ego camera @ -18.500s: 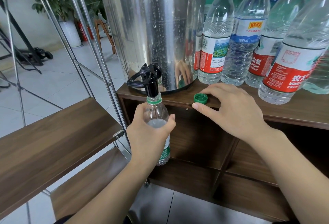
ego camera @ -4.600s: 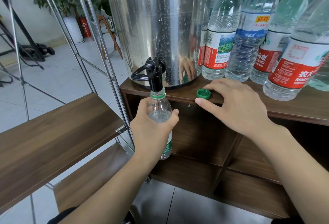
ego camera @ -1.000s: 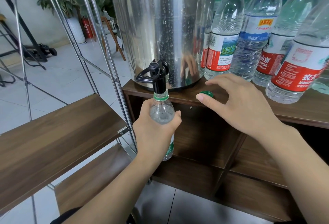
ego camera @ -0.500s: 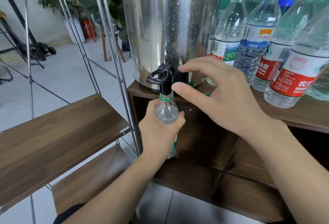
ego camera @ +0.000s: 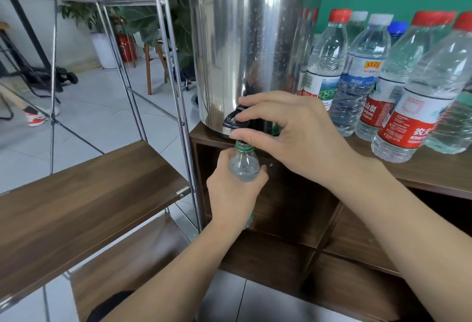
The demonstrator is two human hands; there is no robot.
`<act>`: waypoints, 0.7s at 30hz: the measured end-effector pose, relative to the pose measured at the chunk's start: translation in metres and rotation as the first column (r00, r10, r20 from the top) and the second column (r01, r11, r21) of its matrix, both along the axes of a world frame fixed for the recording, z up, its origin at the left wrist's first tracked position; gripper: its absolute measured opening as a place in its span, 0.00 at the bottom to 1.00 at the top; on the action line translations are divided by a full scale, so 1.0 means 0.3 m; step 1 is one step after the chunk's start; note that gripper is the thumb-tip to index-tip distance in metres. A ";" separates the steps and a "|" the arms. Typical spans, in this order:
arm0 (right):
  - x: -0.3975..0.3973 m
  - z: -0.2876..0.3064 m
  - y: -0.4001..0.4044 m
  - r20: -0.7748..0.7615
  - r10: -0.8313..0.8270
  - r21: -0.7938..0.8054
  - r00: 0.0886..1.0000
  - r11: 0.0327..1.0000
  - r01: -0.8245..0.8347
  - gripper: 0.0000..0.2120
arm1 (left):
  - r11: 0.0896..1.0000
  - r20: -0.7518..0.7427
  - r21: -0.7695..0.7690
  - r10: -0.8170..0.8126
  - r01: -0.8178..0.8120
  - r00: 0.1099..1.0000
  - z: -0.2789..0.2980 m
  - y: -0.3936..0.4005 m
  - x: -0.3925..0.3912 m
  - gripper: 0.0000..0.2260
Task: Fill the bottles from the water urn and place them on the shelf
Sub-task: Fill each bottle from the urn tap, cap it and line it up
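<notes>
Left of the water urn [ego camera: 245, 45] stands a metal-framed shelf [ego camera: 84, 194] with wooden boards, its near board lower than the urn's base. Just under the urn's black tap [ego camera: 233, 122] the left hand [ego camera: 233, 194] grips a clear bottle [ego camera: 244, 168] with its fingers curled round the body (green neck ring directly below the spout, bottle upright and nearly full). The right hand [ego camera: 293, 132] is at the tap itself, thumb and forefinger pinching the black lever, the other fingers bent behind. The urn sits on a wooden cabinet [ego camera: 434, 176]. Right of the urn, on the same cabinet top, a row of capped bottles [ego camera: 357, 79] stands upright, packed close.
</notes>
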State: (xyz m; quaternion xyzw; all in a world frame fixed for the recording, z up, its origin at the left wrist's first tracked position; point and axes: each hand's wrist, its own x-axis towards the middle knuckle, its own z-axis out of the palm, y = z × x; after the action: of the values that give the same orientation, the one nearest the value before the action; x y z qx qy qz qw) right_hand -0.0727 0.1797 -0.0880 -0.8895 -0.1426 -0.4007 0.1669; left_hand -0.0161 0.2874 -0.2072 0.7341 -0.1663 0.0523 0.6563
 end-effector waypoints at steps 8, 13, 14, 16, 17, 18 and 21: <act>0.002 -0.003 0.016 0.029 -0.036 -0.076 0.999 0.996 0.038 0.16 | 1.000 0.007 -0.008 -0.027 0.028 1.000 -0.012 0.011 0.008 0.21; -0.005 -0.002 0.019 0.025 -0.053 -0.092 0.998 0.994 0.055 0.17 | 0.999 -0.010 -0.015 -0.034 0.034 0.999 -0.011 0.013 0.010 0.21; -0.007 0.002 0.018 0.023 -0.054 -0.097 0.998 0.994 0.056 0.17 | 0.999 -0.015 -0.018 -0.034 0.034 0.999 -0.011 0.012 0.010 0.21; -0.008 0.008 0.017 0.019 -0.052 -0.111 0.998 0.992 0.053 0.17 | 0.999 -0.024 -0.021 -0.032 0.031 0.999 -0.012 0.010 0.012 0.21; -0.009 0.012 0.016 0.015 -0.047 -0.124 0.999 0.991 0.048 0.17 | 0.999 -0.028 -0.020 -0.030 0.029 0.999 -0.012 0.009 0.012 0.20; -0.011 0.015 0.015 0.014 -0.042 -0.137 0.999 0.990 0.043 0.17 | 0.999 -0.032 -0.018 -0.029 0.029 0.999 -0.012 0.009 0.013 0.20; -0.014 0.018 0.016 0.021 -0.039 -0.148 0.999 0.988 0.041 0.17 | 0.999 -0.028 -0.012 -0.031 0.030 0.999 -0.013 0.010 0.013 0.19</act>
State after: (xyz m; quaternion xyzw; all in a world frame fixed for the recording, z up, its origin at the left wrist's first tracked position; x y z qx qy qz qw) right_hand -0.0769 0.1846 -0.0827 -0.8985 -0.1556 -0.4002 0.0910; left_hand -0.0121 0.2905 -0.2113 0.7283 -0.1680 0.0331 0.6635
